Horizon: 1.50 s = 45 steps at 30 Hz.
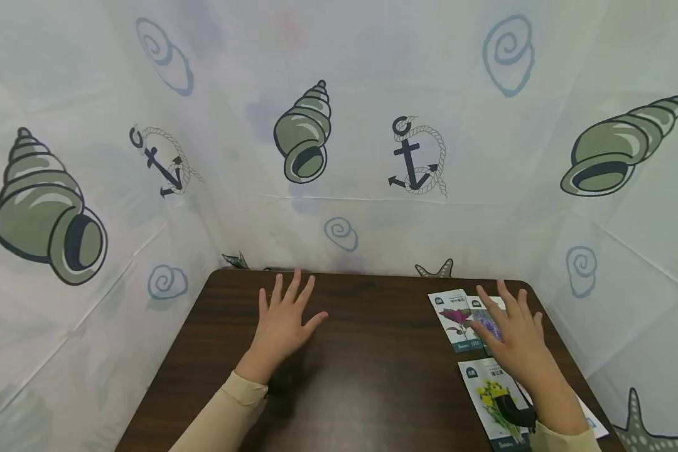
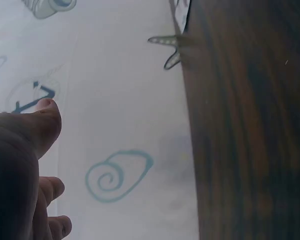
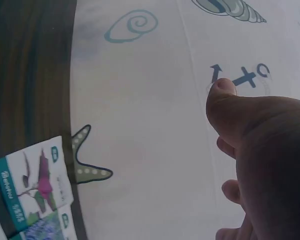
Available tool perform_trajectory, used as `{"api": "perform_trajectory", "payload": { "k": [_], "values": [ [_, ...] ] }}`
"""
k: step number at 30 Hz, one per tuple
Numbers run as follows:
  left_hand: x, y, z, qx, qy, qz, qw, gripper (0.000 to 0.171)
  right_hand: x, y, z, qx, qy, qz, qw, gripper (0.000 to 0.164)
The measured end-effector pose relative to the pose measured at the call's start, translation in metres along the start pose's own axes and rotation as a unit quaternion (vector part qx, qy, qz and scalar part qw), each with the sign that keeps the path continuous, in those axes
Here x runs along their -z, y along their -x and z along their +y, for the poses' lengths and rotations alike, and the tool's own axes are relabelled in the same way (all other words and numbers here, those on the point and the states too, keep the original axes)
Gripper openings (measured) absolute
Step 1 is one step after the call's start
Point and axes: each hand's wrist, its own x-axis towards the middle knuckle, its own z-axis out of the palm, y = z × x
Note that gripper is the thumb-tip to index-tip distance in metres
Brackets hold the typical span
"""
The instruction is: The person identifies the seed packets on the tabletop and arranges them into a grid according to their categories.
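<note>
My left hand (image 1: pixel 283 323) hovers over the left part of the dark wooden table with its fingers spread, holding nothing. On the right, my right hand (image 1: pixel 516 339) is also spread and empty, above several flat white cards or packets with flower pictures. One card with a magenta flower (image 1: pixel 454 320) lies left of that hand, overlapping a card with purple-blue flowers (image 1: pixel 488 322). Nearer the front is a card with yellow flowers (image 1: pixel 491 402). Another white card (image 1: pixel 593 419) is mostly hidden under the right forearm. The right wrist view also shows the magenta-flower card (image 3: pixel 37 182).
The brown tabletop (image 1: pixel 361 351) reaches back to a white cloth wall (image 1: pixel 367 245) printed with shells, anchors and starfish. This cloth also stands close along the left and right sides. A dark strap (image 1: pixel 514 412) sits at the right wrist.
</note>
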Motion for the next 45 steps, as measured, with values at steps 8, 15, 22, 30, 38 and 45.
{"api": "perform_trajectory", "payload": {
  "k": [8,15,22,30,38,45],
  "values": [
    [-0.02,0.012,0.017,-0.018,0.014,-0.012,0.9997,0.09,-0.019,0.024,0.005,0.0,-0.03,-0.018,0.999,0.078],
    [-0.032,0.021,0.035,-0.043,0.018,-0.034,0.9983,0.088,-0.038,0.049,0.015,0.008,-0.044,-0.021,0.999,0.078],
    [-0.048,0.03,0.058,-0.077,0.067,-0.079,0.9916,0.086,-0.05,0.07,0.015,0.01,-0.053,-0.023,0.998,0.08],
    [-0.069,0.034,0.082,-0.095,0.142,-0.151,0.9735,0.085,-0.068,0.081,0.009,-0.015,-0.066,-0.046,0.997,0.072],
    [-0.085,0.039,0.116,-0.168,0.127,-0.169,0.9629,0.083,-0.077,0.094,0.006,-0.046,-0.056,-0.092,0.993,0.068],
    [-0.103,0.049,0.135,-0.234,0.105,-0.202,0.9451,0.081,-0.091,0.112,0.016,-0.026,-0.054,-0.048,0.997,0.061]
  ]
}}
